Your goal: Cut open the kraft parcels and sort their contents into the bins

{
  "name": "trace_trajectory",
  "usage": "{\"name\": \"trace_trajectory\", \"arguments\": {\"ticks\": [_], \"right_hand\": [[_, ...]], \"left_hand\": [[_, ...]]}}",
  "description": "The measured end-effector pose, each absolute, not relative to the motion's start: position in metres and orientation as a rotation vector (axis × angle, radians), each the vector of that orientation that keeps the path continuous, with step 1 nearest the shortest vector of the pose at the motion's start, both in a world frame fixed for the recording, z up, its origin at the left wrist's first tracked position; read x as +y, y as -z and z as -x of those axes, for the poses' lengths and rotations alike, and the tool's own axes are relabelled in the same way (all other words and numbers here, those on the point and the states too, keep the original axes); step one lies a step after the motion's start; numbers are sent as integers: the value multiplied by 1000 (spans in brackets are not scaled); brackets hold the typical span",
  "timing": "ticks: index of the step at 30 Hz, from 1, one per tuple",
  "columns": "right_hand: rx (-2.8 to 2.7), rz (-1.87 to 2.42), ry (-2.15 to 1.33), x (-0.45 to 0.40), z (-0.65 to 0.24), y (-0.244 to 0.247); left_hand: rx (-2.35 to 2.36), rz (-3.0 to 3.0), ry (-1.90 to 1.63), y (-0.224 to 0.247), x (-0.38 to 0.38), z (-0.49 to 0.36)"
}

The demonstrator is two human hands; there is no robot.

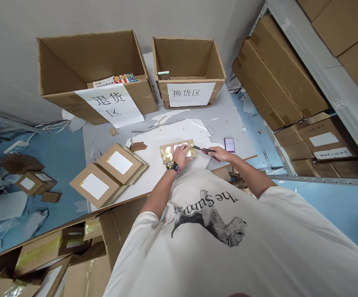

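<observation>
A small cardboard parcel (166, 154) wrapped in shiny yellowish tape lies on the table in front of me. My left hand (181, 156), with a watch on its wrist, grips this parcel from above, thumb apart from the fingers. In my right hand (218, 153) is a red and black utility knife (206, 150), its tip at the parcel's right end. Left of them rest two larger taped boxes with white labels, a nearer box (87, 194) and a farther box (111, 159), side by side.
Two open cartons with paper signs, a large carton (55, 97) and a smaller carton (163, 97), stand at the table's back. A phone (229, 145) lies right of my right hand. Shelves of boxes (277, 78) rise at right. Parcels fill a bin (117, 222) below the table's front edge.
</observation>
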State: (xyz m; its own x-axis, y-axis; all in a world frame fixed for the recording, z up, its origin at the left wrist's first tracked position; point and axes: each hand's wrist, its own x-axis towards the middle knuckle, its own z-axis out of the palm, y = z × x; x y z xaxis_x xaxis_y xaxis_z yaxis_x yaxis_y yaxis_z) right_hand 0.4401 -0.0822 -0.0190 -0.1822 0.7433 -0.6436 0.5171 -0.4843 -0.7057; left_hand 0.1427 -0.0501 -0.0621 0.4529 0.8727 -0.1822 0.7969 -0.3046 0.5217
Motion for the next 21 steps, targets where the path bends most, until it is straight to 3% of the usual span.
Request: {"name": "trace_trajectory", "arguments": {"ticks": [17, 21], "right_hand": [[-1253, 1808, -1971, -115, -451, 6], [-1266, 1892, -1762, -119, -456, 13]], "left_hand": [[1327, -2272, -245, 71, -52, -133], [1300, -2298, -237, 70, -53, -130]]}}
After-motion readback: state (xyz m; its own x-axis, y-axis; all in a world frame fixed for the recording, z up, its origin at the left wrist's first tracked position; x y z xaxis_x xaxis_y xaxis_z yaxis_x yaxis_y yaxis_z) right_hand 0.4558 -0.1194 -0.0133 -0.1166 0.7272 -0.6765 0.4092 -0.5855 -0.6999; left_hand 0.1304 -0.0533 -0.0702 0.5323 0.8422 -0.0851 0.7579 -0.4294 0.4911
